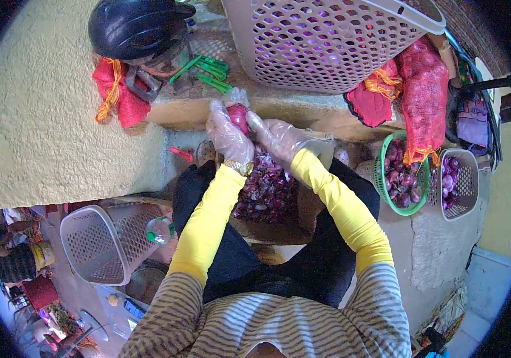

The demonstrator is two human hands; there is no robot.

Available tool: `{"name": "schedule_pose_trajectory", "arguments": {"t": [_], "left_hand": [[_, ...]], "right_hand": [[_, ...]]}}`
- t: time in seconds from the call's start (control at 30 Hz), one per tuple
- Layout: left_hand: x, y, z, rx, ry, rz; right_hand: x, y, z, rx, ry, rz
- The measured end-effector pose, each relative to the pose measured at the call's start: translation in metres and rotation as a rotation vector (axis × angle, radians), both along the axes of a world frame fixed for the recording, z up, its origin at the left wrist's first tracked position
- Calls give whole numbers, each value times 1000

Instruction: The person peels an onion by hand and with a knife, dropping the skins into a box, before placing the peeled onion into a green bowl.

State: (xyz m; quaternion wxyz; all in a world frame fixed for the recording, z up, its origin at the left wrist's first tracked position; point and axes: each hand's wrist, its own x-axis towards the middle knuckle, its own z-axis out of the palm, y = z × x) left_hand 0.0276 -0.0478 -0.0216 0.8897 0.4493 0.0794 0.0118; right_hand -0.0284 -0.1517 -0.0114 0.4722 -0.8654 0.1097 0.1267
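Note:
My left hand [230, 138], in a clear plastic glove, is closed around a red onion [238, 118] in front of the ledge. My right hand [278, 139], gloved the same way, is closed with its fingertips against the onion's right side; whatever it may grip is hidden. Below both hands, between my legs, a brown container [308, 212] holds a heap of purple onion skins [264, 191]. Several green-handled tools [210, 73] lie on the ledge just beyond my left hand.
On the ledge stand a large perforated basket [333, 80] of onions and a dark helmet [136, 27]. Red mesh sacks [423, 89] lie at the right, above a green basket [409, 209] and a smaller basket [467, 200] of onions. A grey basket [91, 244] and bottle [160, 230] are at the left.

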Motion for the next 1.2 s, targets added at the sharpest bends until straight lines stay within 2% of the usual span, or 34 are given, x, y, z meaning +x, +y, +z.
{"name": "schedule_pose_trajectory", "arguments": {"t": [0.07,0.13,0.17,0.23,0.3,0.37,0.47,0.53,0.57,0.6,0.63,0.67,0.77,0.83,0.97,1.2], "left_hand": [[3,6,-7,145,-24,-10],[2,4,3,108,-17,22],[1,3,9,70,-8,52],[0,5,14,131,-17,58],[3,8,12,191,-26,64],[10,9,0,45,-53,-56],[12,8,-9,19,-110,-72],[13,10,-11,41,-85,-81],[13,10,-11,63,-61,-92],[13,10,-11,62,-61,-89],[13,11,-9,-78,31,-143],[14,11,-7,-219,121,-198],[10,18,-2,-324,255,-281],[8,17,3,-384,264,-329],[9,15,0,-475,268,-393],[7,15,3,-463,291,-376]], "right_hand": [[5,8,-16,-22,-9,28],[8,29,-23,659,200,-327],[4,34,-17,660,200,-327],[-5,42,30,1063,199,-465],[-7,41,33,1095,208,-442],[-9,42,38,1127,219,-417],[-11,47,44,1131,156,-449],[-8,47,38,938,215,-527],[-5,38,35,936,216,-525],[-4,23,31,503,134,-295],[-4,14,30,72,51,-66],[-7,13,30,72,50,-65],[-13,13,37,-33,-91,-175],[-9,6,38,-309,-194,-99],[-7,3,56,-543,-103,-84],[-6,-3,53,-541,-163,-87]]}}
